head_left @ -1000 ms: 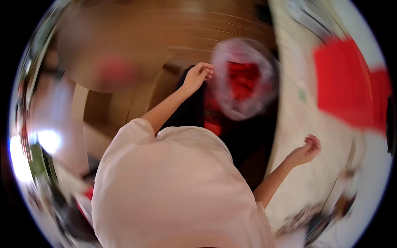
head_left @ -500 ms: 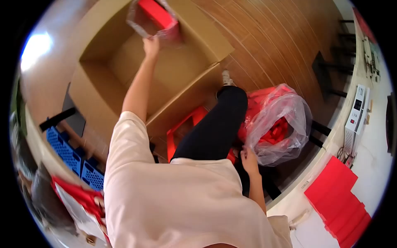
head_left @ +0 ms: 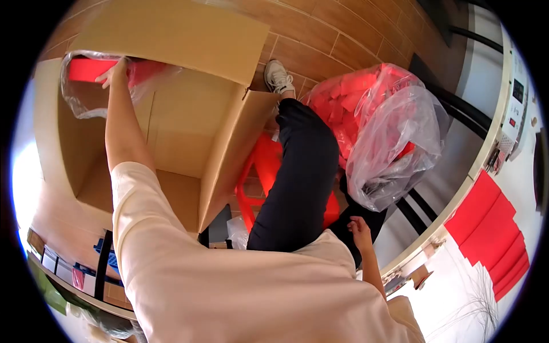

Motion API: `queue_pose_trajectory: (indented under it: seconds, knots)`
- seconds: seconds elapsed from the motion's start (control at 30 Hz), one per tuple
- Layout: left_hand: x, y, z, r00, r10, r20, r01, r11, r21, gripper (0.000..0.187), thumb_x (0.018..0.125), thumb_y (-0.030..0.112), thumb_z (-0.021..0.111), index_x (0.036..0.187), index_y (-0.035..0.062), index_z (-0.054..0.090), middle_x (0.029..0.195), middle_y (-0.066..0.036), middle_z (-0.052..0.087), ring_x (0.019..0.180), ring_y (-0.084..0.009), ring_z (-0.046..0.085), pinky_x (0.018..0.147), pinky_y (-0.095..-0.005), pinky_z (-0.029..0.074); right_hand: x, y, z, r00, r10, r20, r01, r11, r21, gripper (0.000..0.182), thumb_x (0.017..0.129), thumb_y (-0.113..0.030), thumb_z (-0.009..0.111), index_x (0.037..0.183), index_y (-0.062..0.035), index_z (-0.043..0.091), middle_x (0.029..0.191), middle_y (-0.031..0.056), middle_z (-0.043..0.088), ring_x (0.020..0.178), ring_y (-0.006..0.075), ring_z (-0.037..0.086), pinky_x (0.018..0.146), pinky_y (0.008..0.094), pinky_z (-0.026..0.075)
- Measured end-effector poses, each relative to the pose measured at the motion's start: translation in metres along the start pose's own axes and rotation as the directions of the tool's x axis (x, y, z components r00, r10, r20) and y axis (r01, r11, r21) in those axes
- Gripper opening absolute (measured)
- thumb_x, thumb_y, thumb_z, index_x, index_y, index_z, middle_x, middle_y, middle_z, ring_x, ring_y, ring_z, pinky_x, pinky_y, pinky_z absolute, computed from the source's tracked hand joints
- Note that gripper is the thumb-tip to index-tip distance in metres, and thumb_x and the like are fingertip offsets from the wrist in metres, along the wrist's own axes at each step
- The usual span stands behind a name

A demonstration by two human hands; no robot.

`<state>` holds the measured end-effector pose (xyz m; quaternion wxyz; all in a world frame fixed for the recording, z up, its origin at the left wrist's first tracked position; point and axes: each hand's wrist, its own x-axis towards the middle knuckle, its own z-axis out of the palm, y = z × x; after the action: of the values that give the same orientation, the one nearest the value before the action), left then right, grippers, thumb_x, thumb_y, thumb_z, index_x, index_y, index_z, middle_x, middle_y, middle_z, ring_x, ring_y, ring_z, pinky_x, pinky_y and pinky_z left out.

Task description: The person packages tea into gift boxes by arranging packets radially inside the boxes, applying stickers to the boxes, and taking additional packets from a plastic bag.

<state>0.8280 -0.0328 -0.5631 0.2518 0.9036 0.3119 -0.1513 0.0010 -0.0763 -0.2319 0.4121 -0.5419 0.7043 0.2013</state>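
My left hand point(head_left: 116, 74) reaches into the large cardboard box point(head_left: 183, 143). Its fingers are apart against a red block-like bundle point(head_left: 86, 70). Around that bundle is a clear plastic bag point(head_left: 86, 106), at the box's far side, partly under the raised flap. My right hand point(head_left: 360, 231) hangs by my right thigh with its fingers loosely bent and nothing visible in them. Beyond it, apart from the hand, stands a big clear bag point(head_left: 394, 148) full of red pieces point(head_left: 349, 94), its mouth crumpled toward me.
A red plastic stool point(head_left: 266, 163) is partly hidden by my leg. My shoe point(head_left: 278, 77) is beside the box on the tiled floor. At the right, a white table point(head_left: 457, 286) bears red sheets point(head_left: 489, 228) and a white device point(head_left: 517, 97). Dark table legs point(head_left: 457, 106) stand behind the bag.
The view has turned, so the box appears further left. My left hand has moved from the bag's edge onto the red bundle. My right hand has come away from the big bag's rim.
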Motion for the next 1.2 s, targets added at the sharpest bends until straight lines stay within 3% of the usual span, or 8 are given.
queue_pose_trajectory:
  seconds: [0.3, 0.4, 0.5, 0.8, 0.87, 1.0, 1.07, 1.2]
  knots:
    - [-0.012, -0.112, -0.104, 0.99, 0.02, 0.142, 0.051, 0.873, -0.486, 0.115, 0.066, 0.034, 0.078, 0.139, -0.0026, -0.003, 0.134, -0.026, 0.034, 0.113, -0.0364, 0.05, 0.096, -0.0443, 0.045, 0.008, -0.041, 0.015, 0.977, -0.188, 0.099, 0.199, 0.973, -0.119, 0.018, 0.093, -0.012, 0.052, 0.107, -0.0011, 0.057, 0.086, 0.0157, 0.066, 0.079, 0.0265, 0.066, 0.07, 0.0342, 0.052]
    - [0.038, -0.207, -0.175, 0.797, 0.29, 0.53, 0.186, 0.717, -0.672, 0.092, 0.076, 0.032, 0.069, 0.142, 0.0021, 0.013, 0.137, -0.022, 0.035, 0.115, -0.0321, 0.049, 0.094, -0.0487, 0.046, 0.018, -0.048, 0.005, 0.942, -0.324, 0.086, 0.331, 0.941, -0.078, 0.02, 0.093, -0.012, 0.052, 0.11, -0.0025, 0.057, 0.079, 0.0119, 0.064, 0.073, 0.0196, 0.063, 0.068, 0.0308, 0.05]
    - [-0.125, -0.226, -0.289, 0.829, 0.409, 0.381, 0.004, 0.676, -0.736, 0.071, 0.088, 0.034, 0.061, 0.145, 0.0129, 0.024, 0.136, -0.01, 0.042, 0.12, -0.0268, 0.047, 0.097, -0.0446, 0.043, 0.021, -0.076, 0.0, 0.767, -0.642, -0.022, 0.625, 0.754, -0.204, 0.019, 0.091, -0.011, 0.051, 0.106, -0.0005, 0.058, 0.085, 0.0163, 0.064, 0.075, 0.0272, 0.064, 0.069, 0.0339, 0.05]
    - [-0.237, -0.326, -0.445, 0.817, 0.502, 0.284, 0.116, 0.34, -0.933, 0.047, 0.092, 0.034, 0.053, 0.126, 0.0025, 0.049, 0.121, -0.009, 0.059, 0.11, -0.0196, 0.057, 0.094, -0.0364, 0.045, 0.008, -0.226, 0.048, 0.418, -0.908, -0.038, 0.811, 0.354, 0.467, 0.044, 0.096, -0.029, 0.052, 0.132, -0.007, 0.043, 0.125, 0.0092, 0.053, 0.112, 0.0193, 0.052, 0.094, 0.0316, 0.042]
    - [-0.26, -0.318, -0.446, 0.702, 0.658, 0.274, 0.119, 0.272, -0.955, 0.049, 0.092, 0.035, 0.053, 0.127, 0.0012, 0.048, 0.122, -0.009, 0.058, 0.11, -0.0199, 0.057, 0.095, -0.0362, 0.045, -0.03, -0.255, 0.04, 0.55, -0.827, 0.116, 0.424, 0.395, 0.815, 0.061, 0.095, -0.042, 0.05, 0.142, -0.0091, 0.032, 0.137, 0.0123, 0.044, 0.126, 0.0227, 0.042, 0.104, 0.038, 0.034]
    - [-0.325, -0.289, -0.448, 0.487, 0.801, 0.349, 0.188, 0.294, -0.937, 0.056, 0.089, 0.033, 0.053, 0.131, -0.0018, 0.043, 0.128, -0.015, 0.053, 0.117, -0.0282, 0.052, 0.101, -0.0421, 0.04, -0.09, -0.245, -0.022, 0.22, -0.956, 0.194, 0.101, 0.22, 0.97, 0.081, 0.089, -0.053, 0.053, 0.148, -0.0094, 0.017, 0.144, 0.0105, 0.036, 0.132, 0.0255, 0.034, 0.11, 0.0394, 0.026]
    - [-0.335, -0.27, -0.418, 0.42, 0.815, 0.399, 0.112, 0.39, -0.914, 0.057, 0.086, 0.033, 0.06, 0.129, -0.0012, 0.045, 0.123, -0.015, 0.056, 0.112, -0.0275, 0.055, 0.098, -0.0417, 0.043, -0.098, -0.228, -0.054, 0.205, -0.975, -0.082, 0.559, 0.048, 0.828, 0.08, 0.09, -0.045, 0.057, 0.148, -0.0085, 0.015, 0.144, 0.01, 0.035, 0.132, 0.0235, 0.035, 0.109, 0.0379, 0.027]
    - [-0.352, -0.231, -0.44, 0.042, 0.851, 0.523, 0.088, 0.519, -0.851, 0.064, 0.085, 0.03, 0.061, 0.138, 0.0052, 0.035, 0.123, -0.012, 0.051, 0.113, -0.0249, 0.051, 0.095, -0.0385, 0.044, -0.2, -0.174, -0.05, 0.468, -0.77, -0.433, 0.683, 0.004, 0.73, 0.067, 0.095, -0.035, 0.054, 0.146, -0.0053, 0.024, 0.144, 0.0092, 0.036, 0.131, 0.017, 0.033, 0.108, 0.0319, 0.026]
